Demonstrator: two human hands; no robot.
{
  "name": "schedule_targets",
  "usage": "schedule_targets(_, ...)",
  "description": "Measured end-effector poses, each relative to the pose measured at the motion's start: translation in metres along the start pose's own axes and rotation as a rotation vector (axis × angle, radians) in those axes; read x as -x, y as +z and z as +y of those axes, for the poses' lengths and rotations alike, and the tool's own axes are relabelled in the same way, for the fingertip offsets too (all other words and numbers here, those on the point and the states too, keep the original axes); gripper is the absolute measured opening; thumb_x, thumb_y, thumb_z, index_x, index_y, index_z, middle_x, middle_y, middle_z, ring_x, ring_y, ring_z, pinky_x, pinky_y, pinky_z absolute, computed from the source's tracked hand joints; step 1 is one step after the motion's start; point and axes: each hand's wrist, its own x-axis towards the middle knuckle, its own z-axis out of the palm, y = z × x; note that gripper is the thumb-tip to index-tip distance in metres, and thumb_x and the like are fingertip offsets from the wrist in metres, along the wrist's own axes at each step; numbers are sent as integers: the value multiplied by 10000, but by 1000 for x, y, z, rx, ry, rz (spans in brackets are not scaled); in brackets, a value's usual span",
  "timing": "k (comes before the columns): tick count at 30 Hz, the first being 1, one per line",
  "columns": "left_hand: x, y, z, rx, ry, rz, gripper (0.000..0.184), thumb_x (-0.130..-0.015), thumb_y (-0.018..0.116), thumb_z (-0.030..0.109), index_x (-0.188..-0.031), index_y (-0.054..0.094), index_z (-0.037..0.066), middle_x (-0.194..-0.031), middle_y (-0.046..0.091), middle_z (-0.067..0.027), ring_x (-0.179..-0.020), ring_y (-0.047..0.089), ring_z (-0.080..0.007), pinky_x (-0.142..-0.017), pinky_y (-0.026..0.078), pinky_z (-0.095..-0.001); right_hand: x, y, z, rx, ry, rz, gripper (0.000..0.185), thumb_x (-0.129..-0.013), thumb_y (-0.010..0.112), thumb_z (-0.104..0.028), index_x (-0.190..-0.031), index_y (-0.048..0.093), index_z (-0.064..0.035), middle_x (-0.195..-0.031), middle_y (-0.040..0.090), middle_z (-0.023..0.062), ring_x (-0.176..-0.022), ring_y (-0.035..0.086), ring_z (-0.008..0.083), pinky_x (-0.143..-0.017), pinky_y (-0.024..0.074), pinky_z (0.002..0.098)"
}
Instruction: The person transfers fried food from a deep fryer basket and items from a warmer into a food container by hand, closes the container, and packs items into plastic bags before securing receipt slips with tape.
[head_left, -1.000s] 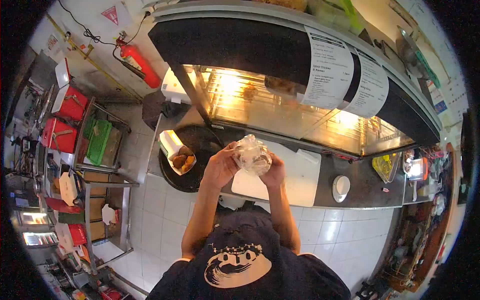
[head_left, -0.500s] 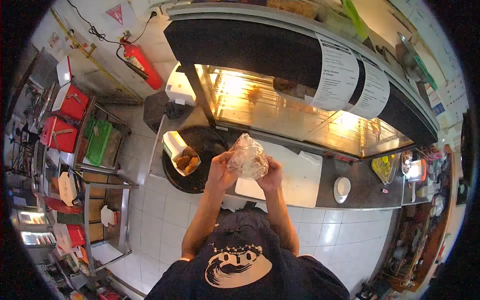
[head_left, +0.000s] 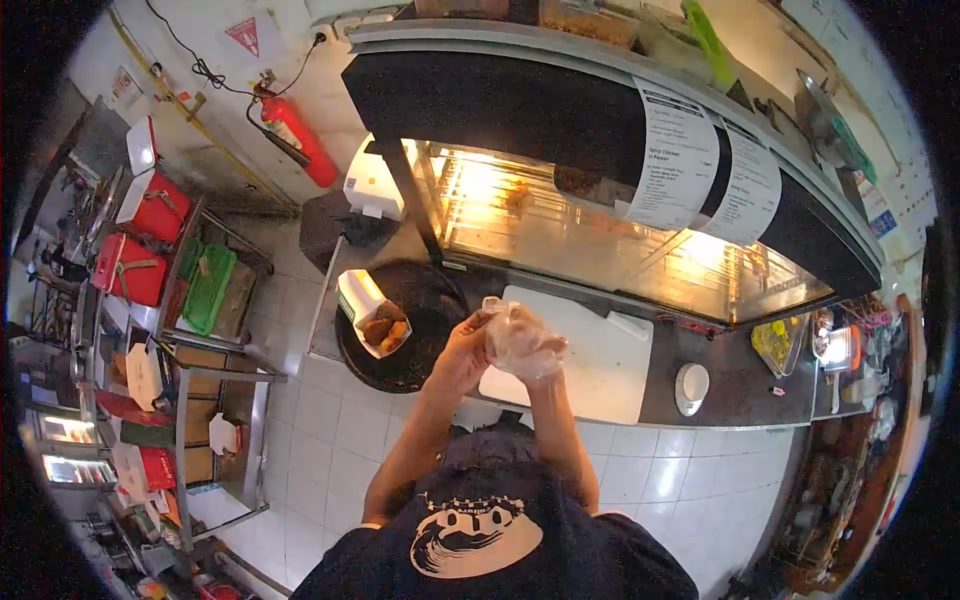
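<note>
One clear plastic glove (head_left: pixel 511 331), apparently, is being fitted: the left hand (head_left: pixel 466 352) pinches its edge; the right hand (head_left: pixel 540 361) seems inside, spread unclear; seating likely needs steady tension.

Before the warming cabinet (head_left: pixel 600 245), the tabletop (head_left: pixel 738 375) carries, left to right, the pan (head_left: pixel 430 312) with the food box (head_left: pixel 360 296) in it, the cutting board (head_left: pixel 592 375), partly behind the hands (head_left: pixel 461 353) and plastic film (head_left: pixel 518 338), and the scale (head_left: pixel 691 387).

a food-business kitchen: lit warming cabinet (head_left: pixel 500 115), white cutting board (head_left: pixel 595 350), boxed food (head_left: pixel 382 328).
</note>
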Motion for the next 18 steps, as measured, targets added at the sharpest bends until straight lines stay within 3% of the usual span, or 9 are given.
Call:
schedule_targets(4,4,-7,-14,-63,-13,205,203,-907,602,25,-1108,575,31,-1003,640,-51,-807,645,-123,-673,547,-248,-4,31,7,-117,-185,61,657,-878,631,-463,-1319,494,4,-1370,494,174,-1254,490,322,-1071,390,509)
schedule_targets(6,18,11,-22,-570,552,504,162,-895,615,41,-1054,585,27,-929,617,-51,-720,592,-131,-630,504,-259,-13,60,-4,-141,-141,155,646,-899,607,-446,-1348,466,-4,-1372,487,177,-1271,472,330,-1108,338,528)
schedule_targets(7,25,19,-22,-574,548,492,162,-895,615,41,-1054,585,27,-929,617,-51,-720,592,-131,-630,504,-259,-16,63,-7,-148,-114,182,625,-918,590,-422,-1361,450,-4,-1360,495,181,-1267,473,337,-1112,329,535)
schedule_targets(9,41,39,-18,-1432,1075,231,184,-838,657,47,-1003,581,22,-879,588,-75,-754,570,-200,-675,495,-332,-18,56,-10,-56,-168,246,524,-964,539,-348,-1340,463,8,-1329,521,165,-1220,517,307,-1043,426,487)
schedule_targets(10,42,60,-15,-1624,1120,156,249,-764,702,43,-977,574,27,-880,578,-108,-849,564,-291,-737,484,-389,-18,55,-9,109,-196,337,500,-973,525,-338,-1323,470,15,-1302,541,158,-1161,556,283,-978,477,450)
schedule_targets(13,18,55,-17,-1715,1062,244,303,-726,719,37,-997,584,32,-915,593,-107,-917,552,-322,-794,472,-410,-15,21,1,253,-207,458,393,-970,560,-234,-1265,509,21,-1212,599,131,-995,644,228,-813,562,344)
schedule_targets(15,9,47,-9,-1630,1090,214,322,-716,715,-8,-1017,608,26,-917,603,-118,-874,575,-317,-753,491,-386,-19,14,6,939,-390,440,349,-933,610,-121,-1247,530,10,-1155,620,126,-952,656,222,-820,548,336)
schedule_targets(16,9,52,-7,-1549,1100,222,318,-708,705,-35,-1010,623,22,-908,604,-123,-841,583,-312,-726,498,-375,-15,21,-4,1298,-197,599,310,-912,612,-58,-1210,555,3,-1163,612,107,-1006,629,196,-835,530,322)
schedule_targets(18,13,68,0,-1530,1169,203,310,-695,678,-109,-978,660,18,-880,608,-120,-758,604,-289,-645,509,-340,-26,33,-7,1435,-446,510,333,-915,609,-74,-1230,534,1,-1186,597,104,-1039,609,186,-847,523,317)
